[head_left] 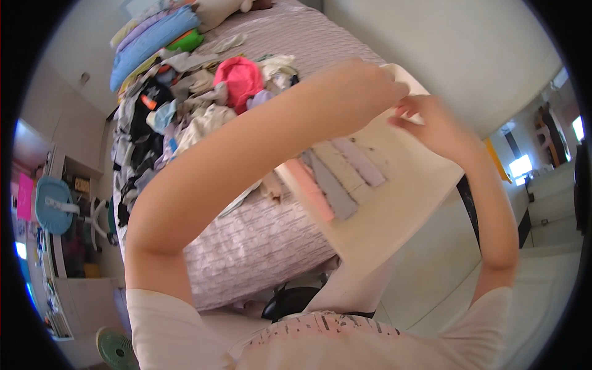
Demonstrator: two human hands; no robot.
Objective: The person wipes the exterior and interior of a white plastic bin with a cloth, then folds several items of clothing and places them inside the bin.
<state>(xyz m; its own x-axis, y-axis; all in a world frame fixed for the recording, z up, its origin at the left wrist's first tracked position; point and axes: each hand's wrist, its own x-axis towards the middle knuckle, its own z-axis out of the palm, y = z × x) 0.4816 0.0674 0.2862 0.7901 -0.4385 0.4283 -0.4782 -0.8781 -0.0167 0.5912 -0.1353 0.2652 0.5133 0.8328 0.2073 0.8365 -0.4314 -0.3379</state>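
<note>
A shallow cream-coloured box (370, 231) rests over my lap at the bed's edge. Inside lie narrow folded cloths in a row: a pink one (311, 194), a grey one (333, 191), a beige one (342, 169) and a lilac one (361, 161). Over the box's far right part, my left hand (370, 89) and my right hand (436, 123) come close together. The left hand's fingers curl down and are mostly hidden. My right hand's fingers are bent toward the left hand's fingertips. What they hold, if anything, is not clear.
Left of the box, a heap of loose clothes (203, 123) covers the bed (265, 265), with a bright pink garment (239, 83) on top. Folded blue bedding (154, 46) is stacked at the far left. A blue chair (54, 203) and a green fan (116, 346) stand left of the bed.
</note>
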